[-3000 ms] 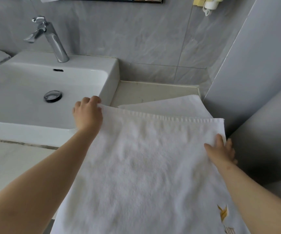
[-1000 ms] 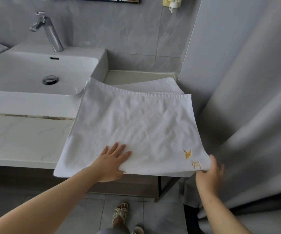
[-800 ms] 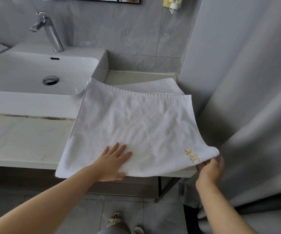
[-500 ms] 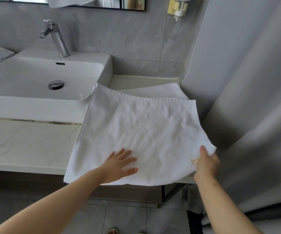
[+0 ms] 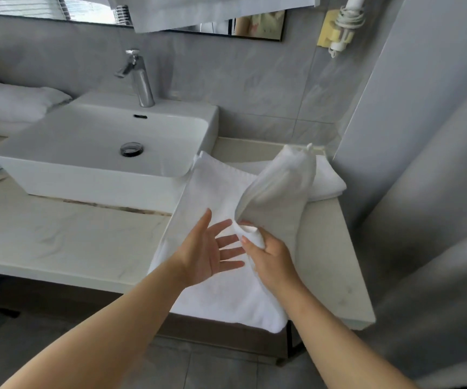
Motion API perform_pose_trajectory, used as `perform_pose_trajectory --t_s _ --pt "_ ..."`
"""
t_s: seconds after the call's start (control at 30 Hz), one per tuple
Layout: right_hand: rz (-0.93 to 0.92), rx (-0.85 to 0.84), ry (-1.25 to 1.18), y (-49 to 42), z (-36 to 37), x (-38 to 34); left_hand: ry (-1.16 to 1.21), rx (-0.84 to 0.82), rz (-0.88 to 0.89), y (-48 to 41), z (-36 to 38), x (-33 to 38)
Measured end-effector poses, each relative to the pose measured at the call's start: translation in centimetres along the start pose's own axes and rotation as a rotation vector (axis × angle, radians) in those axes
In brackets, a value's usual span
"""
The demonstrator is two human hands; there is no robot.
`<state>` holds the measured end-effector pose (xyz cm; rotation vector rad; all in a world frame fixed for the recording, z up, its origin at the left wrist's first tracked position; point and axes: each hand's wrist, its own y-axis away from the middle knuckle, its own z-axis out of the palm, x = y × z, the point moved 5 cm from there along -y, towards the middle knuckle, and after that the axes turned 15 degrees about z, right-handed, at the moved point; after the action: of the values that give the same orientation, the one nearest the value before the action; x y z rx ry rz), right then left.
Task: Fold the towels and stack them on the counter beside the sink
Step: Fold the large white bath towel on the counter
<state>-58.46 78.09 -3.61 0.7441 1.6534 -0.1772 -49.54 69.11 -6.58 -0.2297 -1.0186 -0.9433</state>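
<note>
A white towel (image 5: 221, 290) lies on the pale counter (image 5: 66, 242) to the right of the white sink (image 5: 92, 147), its near edge hanging over the counter front. My right hand (image 5: 269, 259) grips the towel's right corner and holds that side lifted and folded over toward the left, so the flap arches above the rest. My left hand (image 5: 210, 251) hovers palm-up with spread fingers just left of the gripped corner, holding nothing. Under the far end lies a folded white towel (image 5: 325, 181).
A chrome tap (image 5: 138, 77) stands behind the sink basin. More white towels (image 5: 10, 105) are piled at the far left. A grey curtain (image 5: 437, 220) hangs close on the right. A mirror (image 5: 170, 18) and a wall-mounted hair dryer (image 5: 344, 26) are above.
My right hand has lifted the towel's right corner and carried it leftward over the towel. My left hand has risen off the towel and turned palm-up. The view has moved closer.
</note>
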Motion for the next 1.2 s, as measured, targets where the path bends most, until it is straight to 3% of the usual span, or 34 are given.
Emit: perform_pose_trajectory --t_s 0.23,0.37,0.5,0.6,0.67,0.73,0.9,1.0,1.1,1.2 --pt "-0.058 -0.174 0.351 0.4 6.1 0.3 -0.027 0.037 -0.060 1.5 -4.6 0.8" --pt "-0.091 -0.297 0.423 1.3 8.5 0.6 -0.014 0.159 -0.141 2.0 -6.0 1.1" --pt "-0.033 -0.363 0.477 1.3 9.0 1.1 -0.423 0.222 -0.167 1.4 -7.3 1.8" --pt "0.091 -0.418 0.322 0.7 8.4 1.6 -0.673 0.245 -0.085 0.7 -7.9 2.8" --pt "0.154 -0.302 0.272 -0.2 7.1 2.0 -0.628 0.237 -0.071 0.7 -8.5 3.2" --pt "0.177 -0.143 0.371 -1.2 5.6 3.1 -0.583 0.212 -0.067 1.1 -9.5 3.6" --pt "0.154 0.008 0.575 -2.1 3.9 5.7 -0.643 0.224 -0.028 0.9 -12.1 3.9" --pt "0.088 0.080 0.695 -2.2 3.3 5.6 -0.847 0.312 -0.036 0.2 -13.8 2.9" --pt "0.145 0.130 0.767 -2.4 2.5 6.2 -1.145 0.376 -0.019 0.0 -14.8 2.6" --pt "0.270 0.145 0.506 -2.7 2.0 7.2 -1.542 0.398 -0.042 0.4 -14.9 3.0"
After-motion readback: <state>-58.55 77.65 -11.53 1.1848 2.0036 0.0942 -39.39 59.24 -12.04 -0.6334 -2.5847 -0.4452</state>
